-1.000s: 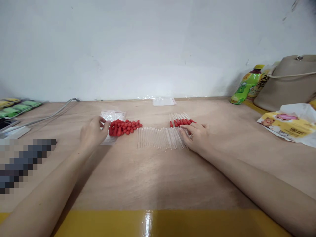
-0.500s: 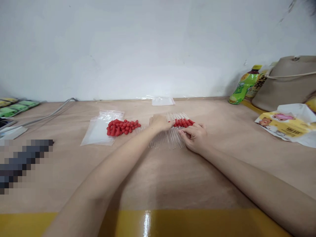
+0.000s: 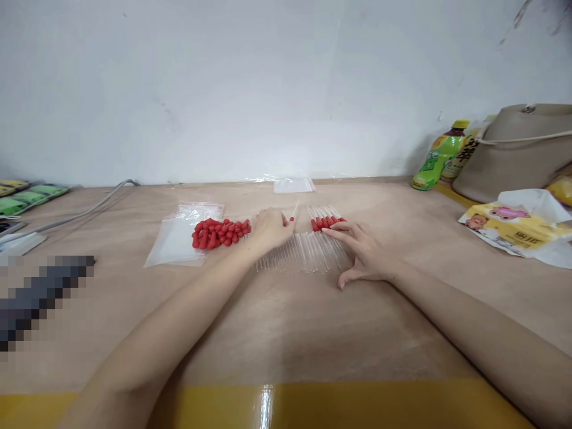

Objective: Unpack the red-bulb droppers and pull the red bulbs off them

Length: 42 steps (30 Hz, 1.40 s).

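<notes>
Slim clear glass dropper tubes (image 3: 308,253) lie side by side on the brown table covering. Beyond them is a row of red rubber bulbs (image 3: 325,223) fitted on glass tubes that point toward the wall. My left hand (image 3: 270,229) has its fingers closed at the near end of a red-bulbed glass dropper (image 3: 295,211), which points up and away; part of the bulb is covered. My right hand (image 3: 364,250), fingers spread and thumb apart, rests beside the tubes, its fingertips near the bulb row. A heap of loose red bulbs (image 3: 218,232) sits left of my left hand.
Clear plastic bags (image 3: 172,241) lie under and beside the heap, with another small bag (image 3: 294,186) by the wall. At right are a green bottle (image 3: 440,158), a beige bucket-shaped bag (image 3: 513,149) and a printed wrapper (image 3: 513,229). A grey cable (image 3: 96,207) runs at left.
My left hand has drawn back left from the bulb row, and a red-bulbed dropper now shows at its fingertips. My right hand has opened from a pinch, its thumb moving toward me.
</notes>
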Each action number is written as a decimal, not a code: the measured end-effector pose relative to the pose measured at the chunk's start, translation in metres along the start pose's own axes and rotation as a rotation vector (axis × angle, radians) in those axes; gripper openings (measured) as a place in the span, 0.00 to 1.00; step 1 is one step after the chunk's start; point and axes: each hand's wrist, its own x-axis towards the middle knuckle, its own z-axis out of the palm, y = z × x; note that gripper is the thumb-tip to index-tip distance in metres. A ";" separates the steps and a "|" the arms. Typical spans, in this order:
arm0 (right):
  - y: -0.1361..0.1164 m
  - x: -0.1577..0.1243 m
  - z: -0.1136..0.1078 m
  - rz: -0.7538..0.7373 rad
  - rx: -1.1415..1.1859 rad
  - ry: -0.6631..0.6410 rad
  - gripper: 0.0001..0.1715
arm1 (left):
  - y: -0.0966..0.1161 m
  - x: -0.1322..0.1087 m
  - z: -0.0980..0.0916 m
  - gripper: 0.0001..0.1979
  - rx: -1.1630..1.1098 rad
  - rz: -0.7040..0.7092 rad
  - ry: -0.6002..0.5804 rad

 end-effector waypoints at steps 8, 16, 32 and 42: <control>-0.012 0.009 0.010 0.114 -0.083 0.010 0.54 | -0.053 -0.068 -0.012 0.07 -0.131 0.267 0.234; -0.028 0.013 0.015 0.134 -0.069 0.239 0.39 | -0.069 -0.076 0.005 0.04 -0.170 0.456 0.333; -0.066 0.031 0.018 -0.001 -0.041 0.221 0.08 | -0.052 -0.080 0.014 0.14 -0.134 0.719 0.313; -0.071 0.033 0.027 -0.076 0.064 0.262 0.08 | -0.048 -0.082 0.014 0.07 -0.128 0.825 0.308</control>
